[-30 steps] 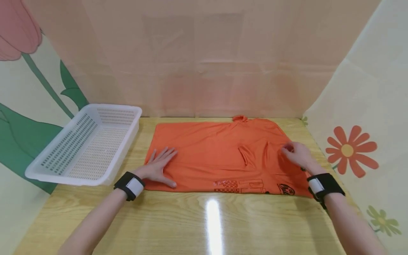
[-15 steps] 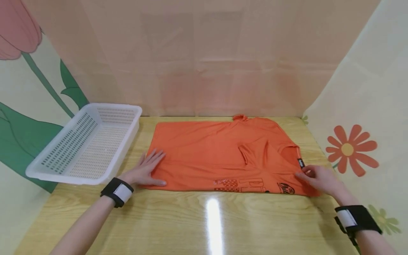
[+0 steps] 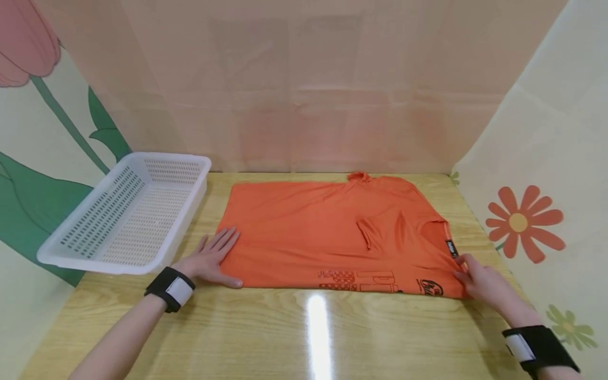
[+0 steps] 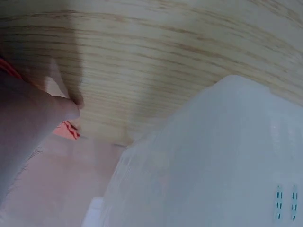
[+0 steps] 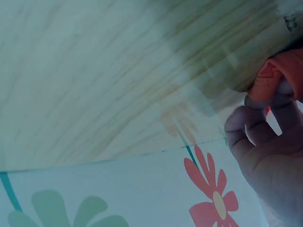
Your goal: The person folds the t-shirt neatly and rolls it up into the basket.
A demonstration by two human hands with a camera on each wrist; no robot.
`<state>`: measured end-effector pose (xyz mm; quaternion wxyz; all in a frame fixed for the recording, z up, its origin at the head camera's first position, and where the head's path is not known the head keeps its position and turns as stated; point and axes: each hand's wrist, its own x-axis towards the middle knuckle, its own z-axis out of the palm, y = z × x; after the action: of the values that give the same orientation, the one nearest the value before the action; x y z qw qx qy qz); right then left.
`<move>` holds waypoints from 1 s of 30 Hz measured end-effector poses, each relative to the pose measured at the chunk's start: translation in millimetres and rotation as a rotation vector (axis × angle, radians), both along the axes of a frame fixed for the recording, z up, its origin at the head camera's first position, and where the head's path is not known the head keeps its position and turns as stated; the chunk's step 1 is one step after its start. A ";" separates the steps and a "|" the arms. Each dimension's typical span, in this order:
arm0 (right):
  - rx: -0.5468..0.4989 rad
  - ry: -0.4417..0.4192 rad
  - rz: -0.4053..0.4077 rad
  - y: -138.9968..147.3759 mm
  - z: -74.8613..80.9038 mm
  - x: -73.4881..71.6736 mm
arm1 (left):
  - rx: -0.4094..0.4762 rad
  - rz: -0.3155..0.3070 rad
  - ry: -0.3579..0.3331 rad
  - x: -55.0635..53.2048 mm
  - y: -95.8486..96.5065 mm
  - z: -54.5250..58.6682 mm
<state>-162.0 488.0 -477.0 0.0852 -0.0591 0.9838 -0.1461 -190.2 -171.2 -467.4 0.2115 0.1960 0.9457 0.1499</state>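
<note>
An orange T-shirt (image 3: 294,221) lies spread sideways on the wooden table, its near side folded in and one sleeve lying over the body. Its neckline with a black label (image 3: 451,248) points right. My left hand (image 3: 211,261) rests with spread fingers on the hem end at the left. At the collar end, my right hand (image 3: 489,285) pinches the shirt's near right corner; the right wrist view shows orange cloth (image 5: 270,78) between the curled fingers. In the left wrist view only part of the left hand (image 4: 33,113) shows, beside a bit of orange cloth (image 4: 66,130).
A white plastic basket (image 3: 190,221) stands at the left, close to my left hand. Bare table (image 3: 266,332) lies in front of the shirt. A plain backdrop rises behind the table, and a flower-printed sheet (image 3: 518,224) borders the right side.
My right hand has moved right and toward me, from the neckline to the near corner, uncovering the label. My left hand has slid left to the hem edge.
</note>
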 end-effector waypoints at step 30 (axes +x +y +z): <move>-0.156 -0.187 0.161 -40.8 -23.4 -26.6 | 0.111 -0.100 -0.078 -25.7 15.8 12.8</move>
<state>-188.6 447.2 -500.5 0.1832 -0.1303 0.9493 -0.2199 -215.9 -155.4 -454.6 0.2440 0.2484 0.9160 0.1990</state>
